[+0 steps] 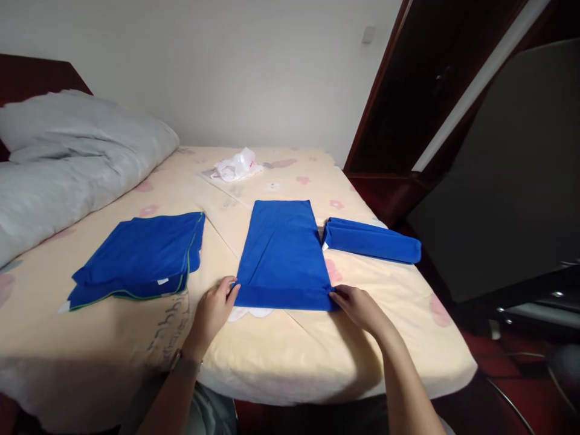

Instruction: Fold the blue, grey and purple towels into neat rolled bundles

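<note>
A blue cloth (285, 248) lies flat on the bed in front of me, its near edge turned over into a narrow fold. My left hand (216, 307) pinches the left corner of that fold between thumb and fingers. At the opposite corner, my right hand (357, 305) grips the fold the same way. To the right lies a folded blue bundle of cloth (371, 240), close to the flat cloth's edge. On the left rests a loose stack of blue cloths (140, 254) with green edging and a small white label.
The bed (281, 356) has a cream sheet with pink flower prints. A crumpled white plastic bag (238, 165) sits toward the back. A grey quilt (67, 151) is heaped at the left. Beyond the bed's right edge stand a dark door (417, 78) and a large dark panel (507, 175).
</note>
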The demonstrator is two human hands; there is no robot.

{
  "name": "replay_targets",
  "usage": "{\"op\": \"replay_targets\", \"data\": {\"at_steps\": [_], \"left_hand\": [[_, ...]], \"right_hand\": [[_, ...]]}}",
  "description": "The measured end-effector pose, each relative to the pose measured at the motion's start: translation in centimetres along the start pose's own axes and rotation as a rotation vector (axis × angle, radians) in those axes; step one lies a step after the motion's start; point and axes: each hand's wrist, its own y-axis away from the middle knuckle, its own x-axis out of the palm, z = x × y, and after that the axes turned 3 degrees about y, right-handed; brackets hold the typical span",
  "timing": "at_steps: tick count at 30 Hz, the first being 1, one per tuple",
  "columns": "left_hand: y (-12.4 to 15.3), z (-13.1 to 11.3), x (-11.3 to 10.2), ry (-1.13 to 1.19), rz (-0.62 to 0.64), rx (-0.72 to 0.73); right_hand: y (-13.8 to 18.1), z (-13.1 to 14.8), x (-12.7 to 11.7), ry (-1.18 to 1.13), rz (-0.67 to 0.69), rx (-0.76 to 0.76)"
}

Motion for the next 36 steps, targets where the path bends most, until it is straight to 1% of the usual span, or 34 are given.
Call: {"op": "replay_targets", "data": {"at_steps": [3,5,8,13,17,20,22,29,33,35,36], "left_hand": [[0.1,-0.4,0.1,-0.108,-0.034,-0.04],[0.0,-0.6,0.0,-0.12,-0.01,-0.099],[-0.1,-1.0,-0.2,-0.077,0.043,-0.171],[-0.2,-1.0,-0.2,0.064,0.047,-0.188],[-0.3,0.1,0.3,0.326,-0.004,-0.244],[-0.3,0.8,0.8,0.489,-0.02,-0.258],[-0.4,1.1,1.1,0.534,-0.013,-0.264],[-0.4,1.0,1.6,0.633,0.027,-0.327],[-0.4,0.5,1.5,0.673,0.023,-0.353],[-0.5,0.3,1.2,0.665,-0.009,-0.342],[-0.5,0.2,1.0,0.66,-0.029,-0.331]], "right_hand": [[0.2,0.6,-0.2,0.047,-0.039,0.013],[0.0,0.9,-0.2,0.068,-0.044,0.06],[-0.4,1.2,0.2,0.058,-0.033,0.169],[-0.9,0.9,1.2,-0.065,-0.108,0.292],[-0.8,0.9,1.3,-0.004,-0.13,0.344],[-0.4,1.1,1.4,0.046,-0.111,0.345],[-0.3,1.2,1.7,0.023,-0.112,0.323],[-1.1,0.5,3.0,-0.285,-0.174,0.279],[-1.3,0.5,3.1,-0.5,-0.168,0.216],[-1.3,0.2,2.7,-0.537,-0.173,0.206],[-1.3,0.0,2.5,-0.5,-0.186,0.215]]}}
